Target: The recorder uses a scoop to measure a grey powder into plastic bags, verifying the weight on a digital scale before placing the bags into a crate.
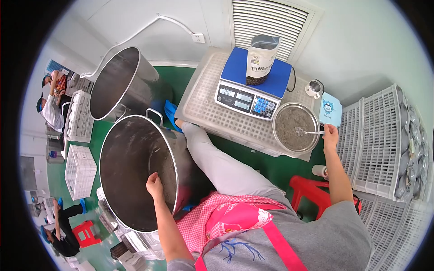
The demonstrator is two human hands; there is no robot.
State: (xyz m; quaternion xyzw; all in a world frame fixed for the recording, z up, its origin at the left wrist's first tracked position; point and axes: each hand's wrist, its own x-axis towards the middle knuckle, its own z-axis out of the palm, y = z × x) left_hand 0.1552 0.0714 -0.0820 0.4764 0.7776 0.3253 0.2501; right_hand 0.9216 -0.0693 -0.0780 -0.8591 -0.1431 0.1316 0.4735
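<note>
With my right hand (330,135) I grip the handle of a spoon (313,132), whose bowl rests in grey-brown powder in a round metal bowl (275,135). My left hand (154,185) is over the mouth of a large steel barrel (177,169), fingers curled together; whether it holds anything cannot be told. Similar powder shows inside that barrel. Beside the bowl, a digital scale (234,99) with a blue platform carries an open, upright printed pouch (261,62). A white mug (312,88) and a light-blue box (329,110) stand behind the bowl.
A second steel barrel (149,81) stands near the wall. White plastic crates (369,135) are stacked at the right, and a red stool (307,189) is beside me. More crates (80,172) and several seated people (51,111) are at the far left. The scale stands on a perforated plastic platform (200,98).
</note>
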